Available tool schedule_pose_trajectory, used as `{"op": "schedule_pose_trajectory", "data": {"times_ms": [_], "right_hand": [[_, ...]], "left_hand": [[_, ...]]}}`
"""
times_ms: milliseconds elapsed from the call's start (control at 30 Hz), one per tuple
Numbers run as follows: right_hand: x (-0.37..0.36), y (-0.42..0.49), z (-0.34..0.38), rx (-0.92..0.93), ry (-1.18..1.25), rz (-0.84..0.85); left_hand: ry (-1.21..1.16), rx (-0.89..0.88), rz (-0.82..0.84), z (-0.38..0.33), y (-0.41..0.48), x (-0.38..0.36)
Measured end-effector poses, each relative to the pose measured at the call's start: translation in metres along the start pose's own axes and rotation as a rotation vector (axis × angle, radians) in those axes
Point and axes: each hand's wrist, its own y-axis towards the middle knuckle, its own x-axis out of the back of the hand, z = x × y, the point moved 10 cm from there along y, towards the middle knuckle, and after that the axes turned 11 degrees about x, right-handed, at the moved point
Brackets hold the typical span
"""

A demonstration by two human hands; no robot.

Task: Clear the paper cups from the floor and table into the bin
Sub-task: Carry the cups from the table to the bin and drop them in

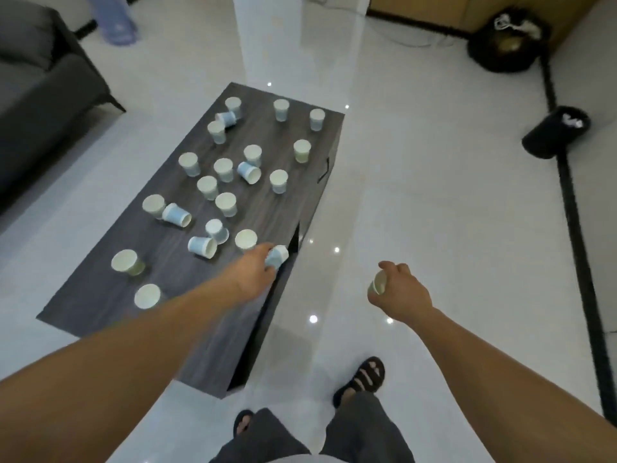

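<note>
**Cups in both hands, bin well off to the right**

Gripping a blue paper cup (277, 256) in the left hand (255, 274), fingers curled round its side, right at the near edge of the desk (187, 329). Holding a green-tinted paper cup (379, 283) in the right hand (402, 292), fingers wrapped round it, out over the floor (434, 212). Beyond the left hand: further cups (223, 168) scattered across the desk, some standing, some tipped on their sides. Far ahead and to the right of the right hand, well apart: the black bin (556, 132), something white inside.

Risks from here, as judged:
- Crushing the thin paper walls by squeezing too hard.
- Knocking the upright cup (246, 239), just beside the left hand, off the desk while lifting away.
- Missing the bin's mouth if tossing from this spot instead of carrying over, given the gap.
- Slipping on the glossy floor in open sandals (364, 375) while turning towards the bin.
</note>
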Motion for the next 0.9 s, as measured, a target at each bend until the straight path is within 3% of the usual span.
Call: {"op": "schedule_pose_trajectory", "data": {"times_ms": [433, 700, 900], "right_hand": [[0.155, -0.034, -0.291, -0.334, 0.145, -0.147], [0.209, 0.022, -0.370, -0.405, 0.243, -0.208], [0.276, 0.097, -0.436, -0.492, 0.289, -0.282]], "left_hand": [[0.220, -0.288, -0.037, -0.343, 0.080, -0.050], [0.268, -0.412, 0.084, -0.487, 0.150, -0.099], [0.297, -0.472, 0.093, -0.600, 0.252, -0.092]]}}
